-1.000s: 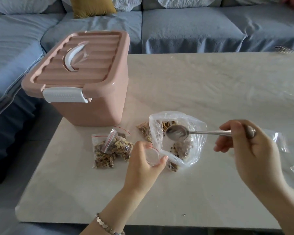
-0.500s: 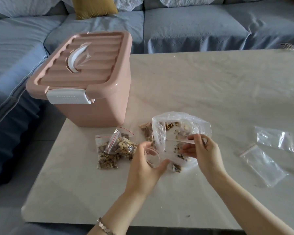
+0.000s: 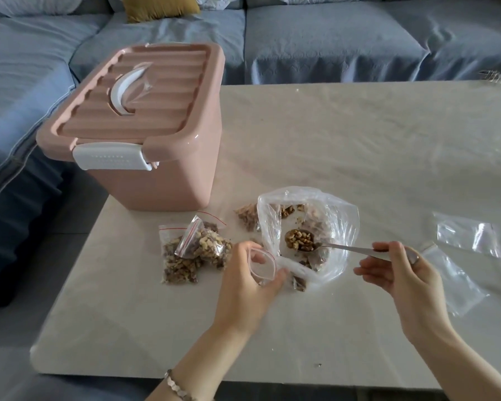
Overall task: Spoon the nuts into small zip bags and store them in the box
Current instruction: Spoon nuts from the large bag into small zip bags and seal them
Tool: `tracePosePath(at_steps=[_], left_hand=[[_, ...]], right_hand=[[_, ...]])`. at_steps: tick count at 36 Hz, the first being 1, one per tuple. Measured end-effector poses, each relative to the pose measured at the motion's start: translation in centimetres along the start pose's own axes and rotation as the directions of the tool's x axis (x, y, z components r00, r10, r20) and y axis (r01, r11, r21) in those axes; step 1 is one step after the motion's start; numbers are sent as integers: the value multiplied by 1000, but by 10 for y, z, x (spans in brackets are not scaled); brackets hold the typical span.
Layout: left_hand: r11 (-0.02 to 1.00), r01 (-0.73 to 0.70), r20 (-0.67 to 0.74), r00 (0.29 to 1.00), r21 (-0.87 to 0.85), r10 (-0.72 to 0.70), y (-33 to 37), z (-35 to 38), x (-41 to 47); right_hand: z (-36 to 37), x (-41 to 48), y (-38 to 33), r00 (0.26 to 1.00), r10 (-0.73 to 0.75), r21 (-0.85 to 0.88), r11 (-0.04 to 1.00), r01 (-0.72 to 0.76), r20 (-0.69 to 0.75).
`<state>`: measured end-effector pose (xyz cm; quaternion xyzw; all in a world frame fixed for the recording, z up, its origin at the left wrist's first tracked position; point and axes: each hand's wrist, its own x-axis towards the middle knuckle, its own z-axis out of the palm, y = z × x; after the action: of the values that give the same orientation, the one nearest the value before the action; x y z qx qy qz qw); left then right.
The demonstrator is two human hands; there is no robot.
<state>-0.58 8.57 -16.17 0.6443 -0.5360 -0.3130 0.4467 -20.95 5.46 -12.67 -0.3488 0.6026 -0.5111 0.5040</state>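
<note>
The left hand (image 3: pixel 243 285) holds a small zip bag (image 3: pixel 261 270) open; the right hand (image 3: pixel 402 280) grips a heaped spoon (image 3: pixel 348 249); missing that narrow mouth would scatter nuts (image 3: pixel 300 240).

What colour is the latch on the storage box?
White, on the pink box; the latch shows clearly in the head view.

Broad bare table (image 3: pixel 359 140) lies beyond the nut bag (image 3: pixel 343 215) (the box (image 3: pixel 156 186) blocks the left).
</note>
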Motion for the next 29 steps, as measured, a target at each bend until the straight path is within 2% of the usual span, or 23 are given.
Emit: tracePosePath(at_steps=[6,15,22,25,29], left_hand=[[1000,-24,13,1000,-7,24,4,6,-1],[994,13,70,997,112,-21,7,5,0],[983,-100,28,995,151,97,2,7,1],[982,-101,11,995,160,100,4,9,1],[984,-100,-40,994,145,106,5,12,3]], right_hand=[[-12,-1,-8,999,-44,-40,998,44,-8],[-17,1,-38,997,-73,-14,997,74,23],[-4,1,-61,990,-87,-117,988,100,110],[4,-2,-64,980,-125,-174,973,151,152],[18,-9,-65,938,-243,-272,912,309,249]])
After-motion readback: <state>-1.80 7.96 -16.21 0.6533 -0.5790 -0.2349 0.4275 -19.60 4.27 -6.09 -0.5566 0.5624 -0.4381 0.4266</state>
